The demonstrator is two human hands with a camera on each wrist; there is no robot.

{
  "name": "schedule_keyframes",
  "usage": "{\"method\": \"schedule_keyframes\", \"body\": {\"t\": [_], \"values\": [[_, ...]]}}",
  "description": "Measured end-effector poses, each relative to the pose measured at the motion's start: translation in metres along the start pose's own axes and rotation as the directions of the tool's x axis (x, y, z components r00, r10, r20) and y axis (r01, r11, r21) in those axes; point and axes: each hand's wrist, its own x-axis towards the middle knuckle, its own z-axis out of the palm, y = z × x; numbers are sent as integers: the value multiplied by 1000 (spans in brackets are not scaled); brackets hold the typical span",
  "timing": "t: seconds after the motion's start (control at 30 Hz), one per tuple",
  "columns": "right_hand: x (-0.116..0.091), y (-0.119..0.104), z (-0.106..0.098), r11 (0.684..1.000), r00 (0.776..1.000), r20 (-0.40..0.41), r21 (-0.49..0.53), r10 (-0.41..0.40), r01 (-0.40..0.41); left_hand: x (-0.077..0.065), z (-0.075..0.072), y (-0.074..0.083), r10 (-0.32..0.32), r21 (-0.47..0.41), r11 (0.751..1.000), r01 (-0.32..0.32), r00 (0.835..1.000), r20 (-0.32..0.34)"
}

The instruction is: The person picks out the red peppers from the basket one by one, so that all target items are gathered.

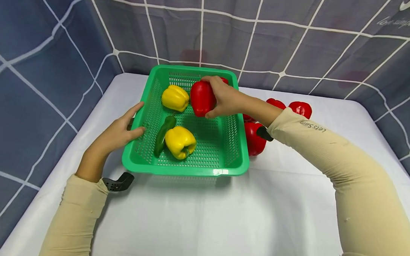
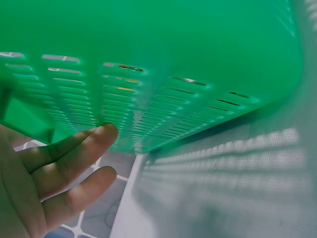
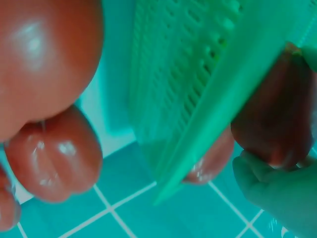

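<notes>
In the head view, my right hand [image 1: 226,96] grips a red bell pepper [image 1: 202,99] over the back right of a green plastic basket [image 1: 184,170]. The right wrist view shows this pepper [image 3: 277,109] in the fingers, beyond the basket's rim. My left hand [image 1: 118,130] holds the basket's left side, thumb and index finger over the rim. Other fingers [image 2: 81,153] lie along the outer wall in the left wrist view. Inside are a yellow bell pepper [image 1: 175,98] at the back, another yellow bell pepper [image 1: 180,142] in front, a green chili pepper [image 1: 164,136], and another red pepper [image 1: 224,80] partly hidden.
Outside the basket's right wall sit several red bell peppers, among them a near one [image 1: 254,139] and a far one [image 1: 300,108]. My right forearm partly covers the group. A white cloth [image 1: 195,218] covers the table; grey checked curtains [image 1: 221,38] stand behind and beside.
</notes>
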Motion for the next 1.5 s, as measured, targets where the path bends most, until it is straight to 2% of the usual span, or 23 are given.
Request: {"method": "schedule_keyframes", "body": {"t": [0.33,0.5,0.77,0.93,1.23,1.5], "values": [[-31,17,-26,998,999,-47,58,4,-1,1,-3,-7,8,-15,1000,-8,1000,17],[-49,31,-35,997,996,-80,54,51,-46,-1,-5,-9,16,-23,1000,-16,1000,14],[-79,46,-41,989,987,-91,66,136,-130,-5,-7,-18,31,-28,999,-32,999,-17],[-93,54,-45,983,979,-113,78,172,-164,-8,-12,-17,30,-31,999,-29,999,12],[-110,61,-46,973,968,-109,81,225,-217,-12,-16,-21,22,-22,1000,-22,1000,10],[-123,71,-39,957,958,-96,139,270,-256,-17,-19,-23,23,-5,1000,-23,1000,-3]]}}
